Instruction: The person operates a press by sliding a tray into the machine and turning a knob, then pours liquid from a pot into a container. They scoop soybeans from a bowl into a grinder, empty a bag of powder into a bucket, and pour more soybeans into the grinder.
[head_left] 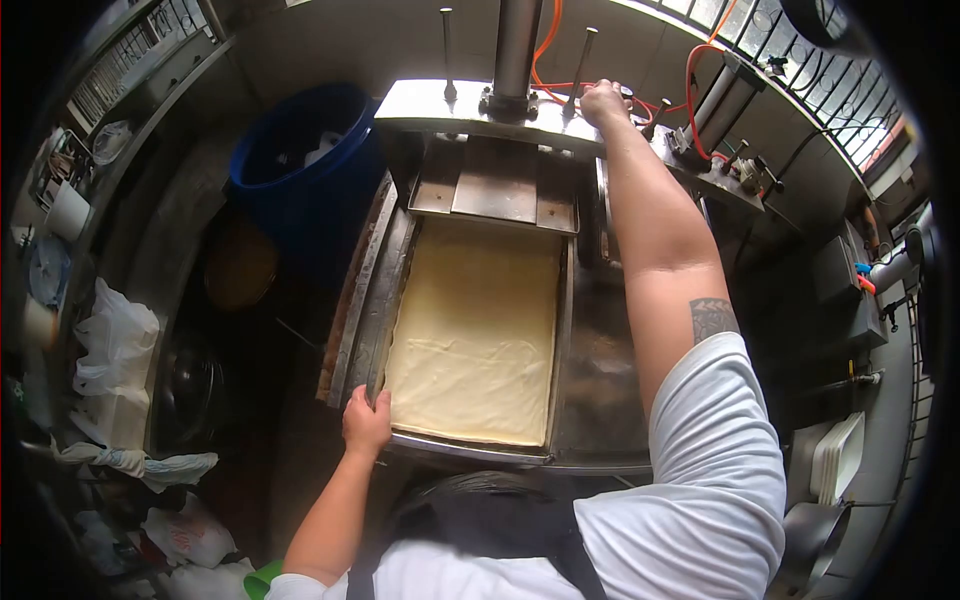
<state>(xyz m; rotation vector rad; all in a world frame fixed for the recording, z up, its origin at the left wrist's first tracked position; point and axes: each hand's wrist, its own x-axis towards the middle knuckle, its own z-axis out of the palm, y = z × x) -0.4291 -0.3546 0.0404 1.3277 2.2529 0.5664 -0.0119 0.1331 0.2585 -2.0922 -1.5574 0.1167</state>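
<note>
A long metal tray (385,300) lies in a steel press machine and holds a pale yellow cloth-covered slab (475,330). My left hand (366,420) grips the tray's near left corner. My right arm stretches far forward, and my right hand (604,101) is closed on a control at the top plate of the machine (440,103), beside red hoses. A metal press plate (495,190) sits at the far end of the tray, under a vertical steel column (517,45).
A blue barrel (305,170) stands left of the machine. Plastic bags and white containers (115,350) crowd the left counter. White trays (838,455) are stacked at the right. Pipes and window bars run along the far right.
</note>
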